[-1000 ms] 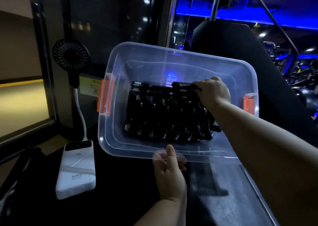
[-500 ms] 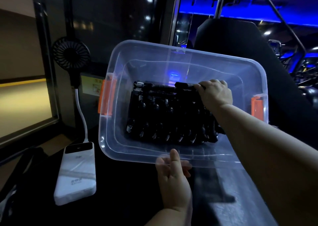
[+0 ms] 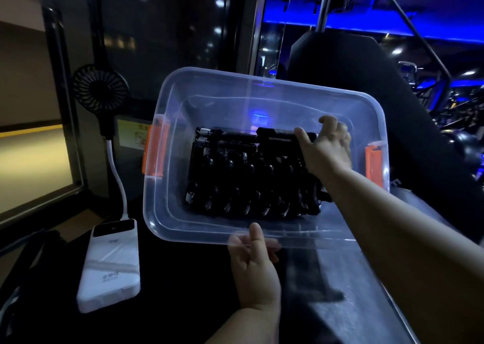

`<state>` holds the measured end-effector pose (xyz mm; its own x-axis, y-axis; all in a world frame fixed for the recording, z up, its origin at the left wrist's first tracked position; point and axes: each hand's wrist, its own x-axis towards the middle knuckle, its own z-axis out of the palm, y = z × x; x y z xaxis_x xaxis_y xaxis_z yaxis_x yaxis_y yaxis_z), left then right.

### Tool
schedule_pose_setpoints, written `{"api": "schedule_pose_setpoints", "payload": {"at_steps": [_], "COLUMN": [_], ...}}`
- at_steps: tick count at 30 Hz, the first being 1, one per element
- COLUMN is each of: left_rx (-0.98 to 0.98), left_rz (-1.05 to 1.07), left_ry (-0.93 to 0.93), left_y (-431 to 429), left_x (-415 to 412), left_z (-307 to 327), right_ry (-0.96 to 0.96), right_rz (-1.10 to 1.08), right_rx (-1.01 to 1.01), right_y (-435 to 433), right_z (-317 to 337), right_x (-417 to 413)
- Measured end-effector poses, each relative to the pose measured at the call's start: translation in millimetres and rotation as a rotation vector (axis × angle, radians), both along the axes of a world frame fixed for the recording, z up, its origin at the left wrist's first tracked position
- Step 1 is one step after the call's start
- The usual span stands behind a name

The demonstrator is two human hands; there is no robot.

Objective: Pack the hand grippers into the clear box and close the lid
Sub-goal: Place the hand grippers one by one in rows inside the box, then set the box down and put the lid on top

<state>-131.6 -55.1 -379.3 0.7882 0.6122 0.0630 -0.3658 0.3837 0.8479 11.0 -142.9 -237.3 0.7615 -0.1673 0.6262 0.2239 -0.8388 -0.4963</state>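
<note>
- Head view: the clear box (image 3: 264, 100) is tipped up toward the person, its open top facing them. The left hand (image 3: 255, 267) pinches the near rim, thumb on top and fingers curled underneath.
- Inside, black hand grippers (image 3: 251, 176) lie packed in rows across the bottom, springs showing along the near edge.
- The right hand (image 3: 326, 144) reaches in at the far right corner. Its thumb presses on the top gripper of the stack and the other fingers are loosely spread, more a nudge than a full grasp.
- Orange latches (image 3: 154, 152) hang open on both ends; I see no lid anywhere.
- A white power bank (image 3: 110, 265) and a small fan (image 3: 100, 88) sit off to the left.
- I'd say packing is at its last touches. Next, the right hand should come clear, the box go flat, and the lid be found and latched.
</note>
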Motion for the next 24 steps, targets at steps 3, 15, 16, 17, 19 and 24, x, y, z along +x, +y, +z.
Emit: {"api": "schedule_pose_setpoints", "payload": {"at_steps": [3, 15, 16, 17, 19, 24], "left_rx": [0.001, 0.038, 0.042, 0.048, 0.062, 0.067], "left_rz": [-0.001, 0.021, 0.021, 0.02, 0.017, 0.018], "left_ry": [0.006, -0.012, -0.011, -0.011, -0.008, 0.0], "left_y": [-0.7, -2.8, -2.8, -2.8, -2.5, -2.4], "left_x": [1.2, -1.9, -2.0, -2.3, -3.1, -1.5], "left_z": [-0.3, 4.5, 4.4, 4.2, 3.8, 4.0], "right_ry": [-0.15, 0.064, 0.102, 0.126, 0.143, 0.17], "right_rz": [0.055, -0.128, -0.126, -0.127, -0.118, -0.066], "right_rx": [-0.059, 0.094, 0.104, 0.106, 0.123, 0.18], "right_y": [-20.9, -96.0, -95.3, -94.2, -91.9, -91.1], "right_z": [-1.8, -46.6, -50.2, -54.0, -62.1, -75.0], "right_x": [-25.7, -68.7, -70.7, -73.4, -79.4, -89.0]}}
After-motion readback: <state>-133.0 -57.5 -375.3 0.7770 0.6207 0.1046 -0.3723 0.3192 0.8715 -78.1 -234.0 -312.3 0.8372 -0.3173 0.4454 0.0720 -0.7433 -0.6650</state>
